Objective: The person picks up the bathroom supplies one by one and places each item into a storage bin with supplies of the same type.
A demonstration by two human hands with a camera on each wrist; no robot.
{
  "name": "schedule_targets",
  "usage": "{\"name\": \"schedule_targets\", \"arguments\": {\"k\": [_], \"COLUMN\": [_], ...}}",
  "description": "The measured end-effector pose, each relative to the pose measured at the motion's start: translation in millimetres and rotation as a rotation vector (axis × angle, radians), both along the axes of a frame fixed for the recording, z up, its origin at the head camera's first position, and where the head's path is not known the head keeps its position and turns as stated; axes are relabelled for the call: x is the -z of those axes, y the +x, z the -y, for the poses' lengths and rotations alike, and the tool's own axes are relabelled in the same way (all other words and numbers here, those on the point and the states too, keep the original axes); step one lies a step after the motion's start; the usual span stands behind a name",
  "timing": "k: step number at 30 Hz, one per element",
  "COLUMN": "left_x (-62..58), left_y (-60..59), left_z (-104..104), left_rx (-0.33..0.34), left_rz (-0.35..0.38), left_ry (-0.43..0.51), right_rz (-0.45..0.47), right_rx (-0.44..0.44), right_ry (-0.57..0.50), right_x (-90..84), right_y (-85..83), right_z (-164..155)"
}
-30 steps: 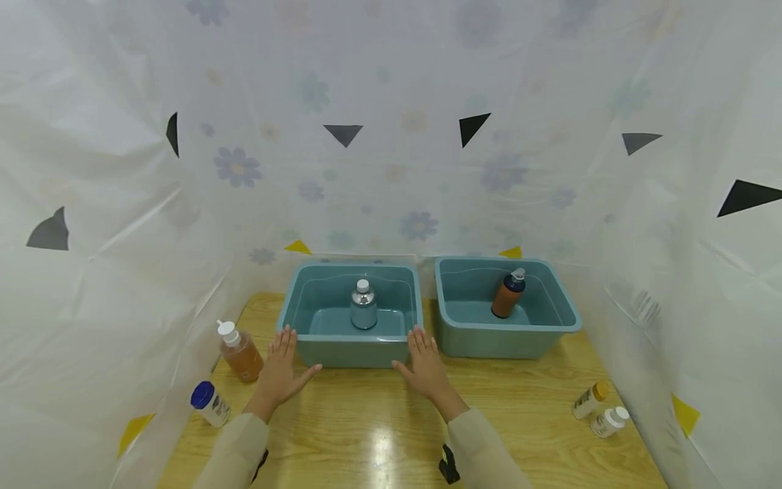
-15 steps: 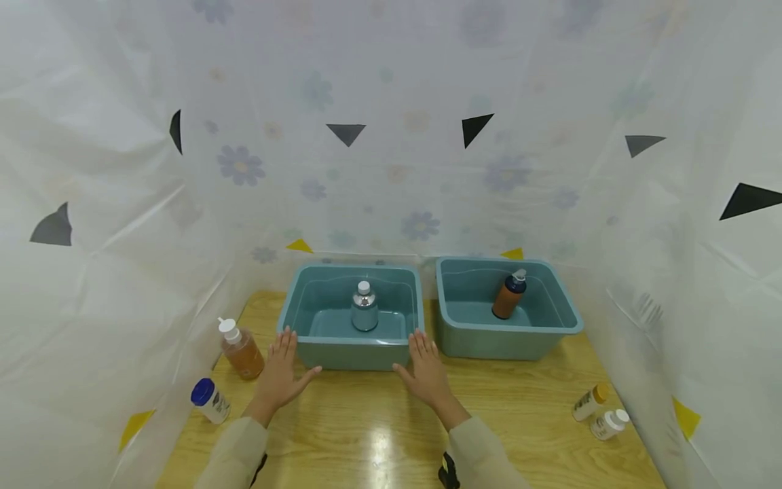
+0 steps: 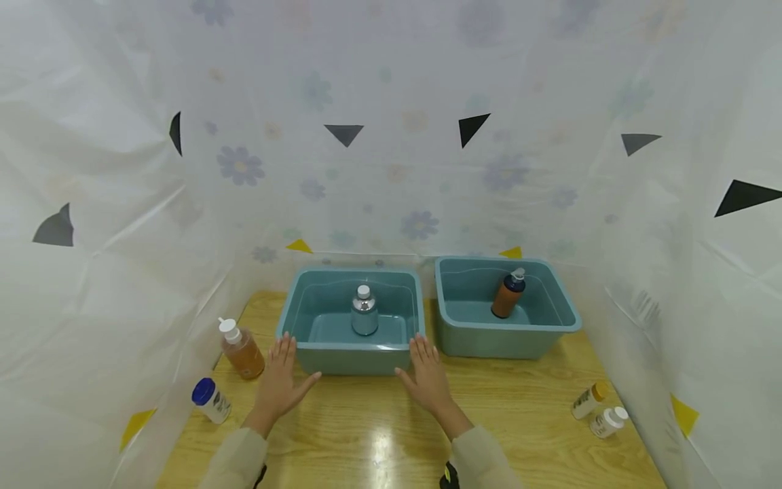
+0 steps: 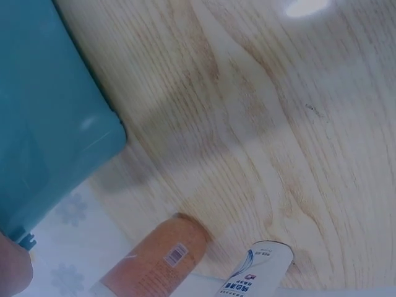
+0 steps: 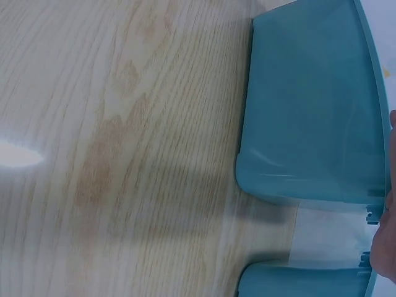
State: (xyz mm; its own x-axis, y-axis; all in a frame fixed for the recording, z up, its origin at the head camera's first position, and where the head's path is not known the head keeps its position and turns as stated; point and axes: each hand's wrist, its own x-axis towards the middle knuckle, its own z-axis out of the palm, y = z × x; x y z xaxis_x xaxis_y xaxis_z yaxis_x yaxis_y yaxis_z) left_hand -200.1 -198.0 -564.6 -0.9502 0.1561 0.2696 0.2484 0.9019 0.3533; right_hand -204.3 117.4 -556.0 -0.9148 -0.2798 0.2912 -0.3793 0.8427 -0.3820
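Note:
My left hand (image 3: 280,384) lies with straight fingers against the front left corner of a blue-green plastic bin (image 3: 354,360), thumb spread inward. At the front right corner of that bin, my right hand (image 3: 429,384) mirrors it, fingers straight at the rim. Inside stands a silvery bottle with a white cap (image 3: 364,316). The left wrist view shows the bin's wall (image 4: 55,105) and a bit of my hand at the lower left edge. In the right wrist view, part of my hand (image 5: 385,241) shows at the right edge beside the bin (image 5: 315,105).
A second blue-green bin (image 3: 497,343) holds a brown pump bottle (image 3: 507,300). On the left stand an amber pump bottle (image 3: 244,354) and a blue-capped white bottle (image 3: 215,405). At right are a yellow-capped bottle (image 3: 586,403) and a white-capped bottle (image 3: 605,424). Plastic sheeting surrounds the table.
The left bin, with the bottle in it, has slid slightly toward me. Both hands have shifted back a little with it, fingers still at its front corners.

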Motion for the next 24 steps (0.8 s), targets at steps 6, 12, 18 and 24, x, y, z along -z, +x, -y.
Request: {"name": "schedule_targets", "arguments": {"k": [6,12,18,24], "left_x": [3.7,17.9,12.6,11.2], "left_y": [6.0,5.8,8.5,13.7], "left_z": [-1.9,-3.5,-3.9,-1.8], "left_rx": [0.008,0.037,0.003,-0.006], "left_rz": [-0.095,-0.199,-0.077,-0.086], "left_ry": [0.055,0.107,0.106,0.088], "right_rz": [0.032,-0.009,-0.043,-0.074], "right_rx": [0.008,0.006,0.001,0.01], "right_ry": [-0.025,-0.032,-0.019,-0.014], "right_x": [0.7,0.0,2.9,7.4], "right_y": [3.5,7.6,11.2,16.3], "right_z": [1.9,-0.8,-2.7,-0.5]}}
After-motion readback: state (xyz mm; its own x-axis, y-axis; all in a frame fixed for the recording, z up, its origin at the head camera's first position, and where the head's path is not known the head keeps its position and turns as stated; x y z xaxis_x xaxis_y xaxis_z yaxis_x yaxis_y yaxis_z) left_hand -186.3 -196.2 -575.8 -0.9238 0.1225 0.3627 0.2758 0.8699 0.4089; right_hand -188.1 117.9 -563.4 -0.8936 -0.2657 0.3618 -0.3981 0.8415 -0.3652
